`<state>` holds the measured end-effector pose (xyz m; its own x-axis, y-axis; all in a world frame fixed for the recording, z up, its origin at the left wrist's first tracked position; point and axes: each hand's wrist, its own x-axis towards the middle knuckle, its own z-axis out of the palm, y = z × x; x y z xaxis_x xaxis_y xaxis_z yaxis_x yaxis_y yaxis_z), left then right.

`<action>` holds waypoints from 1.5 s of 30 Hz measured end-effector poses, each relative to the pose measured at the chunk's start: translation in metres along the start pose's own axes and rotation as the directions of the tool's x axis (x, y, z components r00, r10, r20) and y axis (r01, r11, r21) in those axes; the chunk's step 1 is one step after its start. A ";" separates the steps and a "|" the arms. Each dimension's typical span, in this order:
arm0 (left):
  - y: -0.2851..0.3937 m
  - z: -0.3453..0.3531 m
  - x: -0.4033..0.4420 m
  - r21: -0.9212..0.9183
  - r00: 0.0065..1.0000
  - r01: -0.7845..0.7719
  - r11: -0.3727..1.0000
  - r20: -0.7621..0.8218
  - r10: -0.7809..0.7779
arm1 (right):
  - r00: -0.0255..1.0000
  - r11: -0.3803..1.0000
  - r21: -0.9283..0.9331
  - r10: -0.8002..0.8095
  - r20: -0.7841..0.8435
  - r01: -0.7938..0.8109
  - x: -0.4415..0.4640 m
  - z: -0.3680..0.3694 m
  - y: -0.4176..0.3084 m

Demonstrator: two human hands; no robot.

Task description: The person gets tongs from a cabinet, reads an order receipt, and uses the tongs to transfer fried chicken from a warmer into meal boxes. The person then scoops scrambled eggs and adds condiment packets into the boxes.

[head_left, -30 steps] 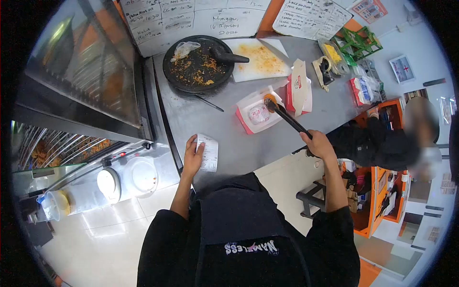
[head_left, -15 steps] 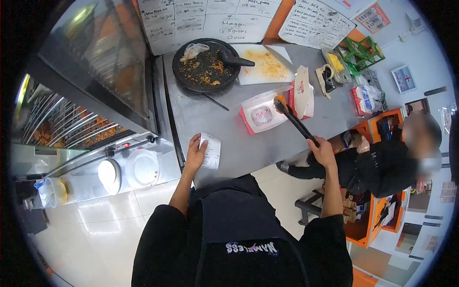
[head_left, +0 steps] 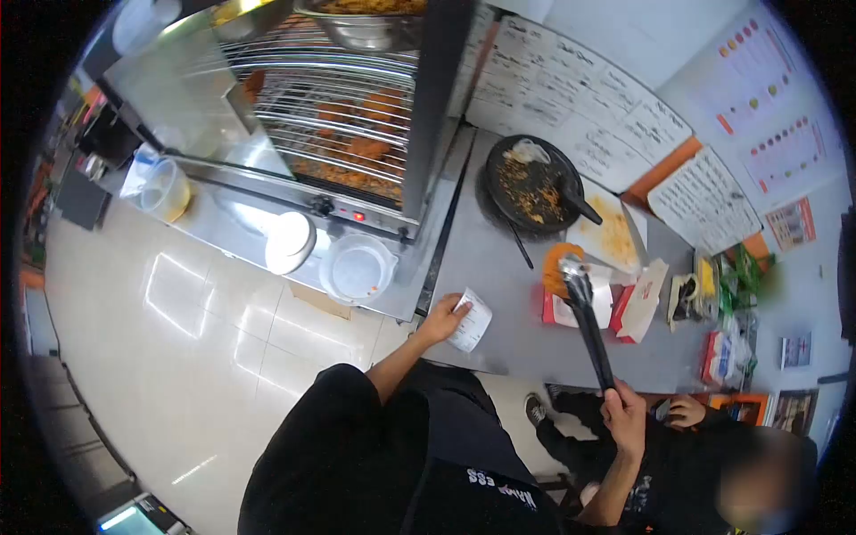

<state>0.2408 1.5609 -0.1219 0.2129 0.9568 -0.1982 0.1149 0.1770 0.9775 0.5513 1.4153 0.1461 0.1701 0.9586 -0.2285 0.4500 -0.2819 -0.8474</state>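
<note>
My left hand (head_left: pixel 443 319) pinches a white printed receipt (head_left: pixel 473 323) at the front edge of the steel table. My right hand (head_left: pixel 626 415) is closed around the black handle of metal-tipped tongs (head_left: pixel 590 334). Gripped in the tongs' tips is an orange-brown piece of fried food (head_left: pixel 556 272), raised over the left end of a red and white food box (head_left: pixel 563 314) and partly covering it. Just right of that box stands its raised lid or a second box (head_left: pixel 642 303); I cannot tell which.
A black stone mortar (head_left: pixel 533 223) with crumbs and a pestle stands behind, near a stained white cutting board (head_left: pixel 608 230). To the left are a warming cabinet (head_left: pixel 357 209) with fried pieces, a clear tub (head_left: pixel 357 267) and white lids (head_left: pixel 289 241). Another person's hand (head_left: pixel 687 411) is at right.
The view has swung left, showing more of the warming cabinet. The tongs have lifted the fried piece up from the box, toward its left end. My left hand still holds the receipt.
</note>
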 end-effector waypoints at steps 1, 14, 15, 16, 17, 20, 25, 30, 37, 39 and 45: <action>-0.005 0.000 -0.003 -0.040 1.000 -0.012 0.999 -0.009 0.011 | 0.997 0.998 0.036 -0.050 0.065 0.048 0.010 0.011 -0.016; 0.034 -0.063 -0.126 -0.455 0.939 0.019 0.890 -0.297 -0.171 | 0.758 0.913 0.348 -0.070 0.649 -0.214 0.118 0.216 -0.175; 0.034 -0.070 -0.135 -0.472 0.922 0.032 0.881 -0.327 -0.209 | 0.770 0.876 0.407 -0.067 0.634 -0.258 0.125 0.228 -0.183; 0.032 -0.079 -0.146 -0.485 0.903 0.047 0.873 -0.354 -0.245 | 0.763 0.852 0.440 -0.078 0.642 -0.283 0.134 0.237 -0.191; 0.028 -0.088 -0.159 -0.497 0.883 0.072 0.865 -0.372 -0.287 | 0.758 0.823 0.473 -0.081 0.647 -0.315 0.141 0.246 -0.198; 0.025 -0.109 -0.179 -0.599 0.850 0.027 0.800 -0.407 -0.334 | 0.758 0.669 0.600 -0.083 0.647 -0.439 0.159 0.271 -0.218; 0.019 -0.175 -0.169 -0.575 0.890 0.042 0.817 -0.350 -0.292 | 0.667 0.460 0.649 -0.151 0.729 -0.606 0.170 0.297 -0.232; 0.067 -0.259 -0.142 -0.276 0.911 0.130 0.953 -0.347 -0.224 | 0.600 0.384 0.640 -0.235 0.765 -0.665 0.136 0.318 -0.233; 0.133 -0.286 -0.089 -0.657 0.989 -0.022 0.753 -0.122 -0.077 | 0.784 0.551 0.751 -0.254 0.567 -0.364 0.033 0.290 -0.136; 0.124 -0.281 -0.073 -0.676 0.993 0.032 0.736 -0.061 -0.099 | 0.913 0.595 0.780 -0.181 0.366 -0.195 -0.009 0.275 -0.097; 0.142 -0.246 -0.053 -0.746 0.987 0.156 0.647 0.102 -0.120 | 0.899 0.813 0.568 0.144 -0.413 0.130 -0.090 0.240 -0.070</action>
<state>0.0076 1.5922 0.0453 0.2956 0.8999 -0.3205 -0.6166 0.4360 0.6555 0.2937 1.3590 0.1109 0.5799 0.8043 -0.1297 -0.1096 -0.0807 -0.9907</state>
